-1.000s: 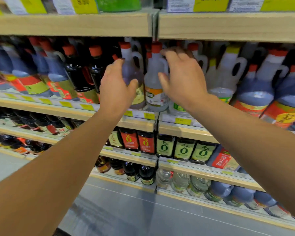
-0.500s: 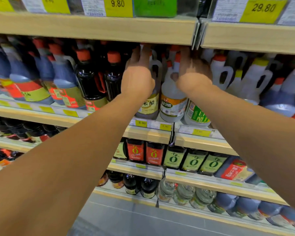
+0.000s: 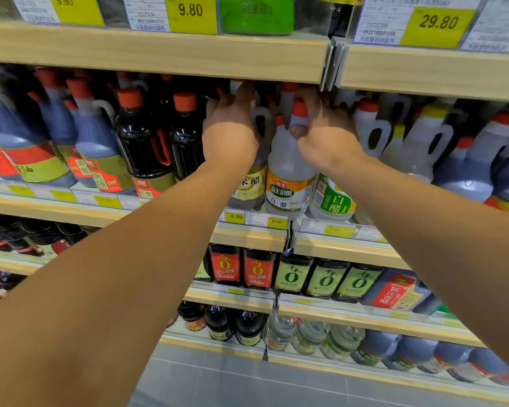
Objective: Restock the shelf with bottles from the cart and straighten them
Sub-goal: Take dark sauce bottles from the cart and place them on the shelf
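Observation:
My left hand (image 3: pixel 229 133) reaches deep into the middle shelf (image 3: pixel 247 236), over the top of a rice vinegar jug with a pale yellow label (image 3: pixel 249 188). Its fingers stretch towards bottles at the back, and what they touch is hidden. My right hand (image 3: pixel 328 141) is at the neck of a clear white vinegar bottle with an orange label (image 3: pixel 288 177), thumb on the front of the neck and fingers curled behind it. A green-labelled white vinegar bottle (image 3: pixel 332 201) stands just to its right, partly under my wrist. No cart is in view.
Dark soy sauce bottles (image 3: pixel 143 142) and blue-grey jugs (image 3: pixel 94 145) fill the shelf to the left, white handled jugs (image 3: pixel 373 127) to the right. The upper shelf board (image 3: pixel 159 54) hangs low over the bottle caps. Lower shelves hold small bottles (image 3: pixel 257 268). Grey floor lies below.
Both hands have pushed further back and up into the shelf, from the front bottles towards the rear row. The camera has moved closer and the view has shifted to the left.

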A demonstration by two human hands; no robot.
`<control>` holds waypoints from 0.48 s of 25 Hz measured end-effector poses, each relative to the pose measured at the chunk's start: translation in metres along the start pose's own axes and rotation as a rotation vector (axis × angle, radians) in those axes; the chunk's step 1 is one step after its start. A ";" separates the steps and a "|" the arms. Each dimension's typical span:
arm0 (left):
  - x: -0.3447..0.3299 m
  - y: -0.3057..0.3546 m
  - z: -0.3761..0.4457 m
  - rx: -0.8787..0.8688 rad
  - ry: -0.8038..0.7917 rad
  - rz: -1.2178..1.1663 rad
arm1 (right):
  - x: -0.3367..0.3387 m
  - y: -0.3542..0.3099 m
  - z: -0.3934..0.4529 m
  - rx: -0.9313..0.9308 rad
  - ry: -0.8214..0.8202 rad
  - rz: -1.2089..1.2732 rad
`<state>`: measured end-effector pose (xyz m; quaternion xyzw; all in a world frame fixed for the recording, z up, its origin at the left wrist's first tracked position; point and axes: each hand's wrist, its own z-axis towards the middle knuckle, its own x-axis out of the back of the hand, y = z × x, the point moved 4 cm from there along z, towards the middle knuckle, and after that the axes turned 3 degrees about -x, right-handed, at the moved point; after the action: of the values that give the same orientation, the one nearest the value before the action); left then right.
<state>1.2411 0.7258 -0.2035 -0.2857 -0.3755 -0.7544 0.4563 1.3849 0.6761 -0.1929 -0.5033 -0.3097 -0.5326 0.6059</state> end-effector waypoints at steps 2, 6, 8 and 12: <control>0.004 0.002 0.002 -0.002 0.008 -0.007 | -0.003 0.003 0.000 -0.043 -0.070 0.005; 0.019 0.001 0.005 0.014 0.018 -0.010 | -0.005 0.000 -0.003 -0.068 -0.130 0.022; 0.021 -0.001 0.007 0.030 -0.021 0.006 | -0.006 -0.001 -0.005 -0.089 -0.140 0.032; 0.023 -0.002 0.007 0.044 -0.037 0.008 | -0.006 -0.002 -0.005 -0.098 -0.156 0.038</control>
<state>1.2307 0.7214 -0.1827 -0.2910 -0.3995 -0.7387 0.4583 1.3803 0.6731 -0.1991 -0.5781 -0.3201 -0.4946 0.5646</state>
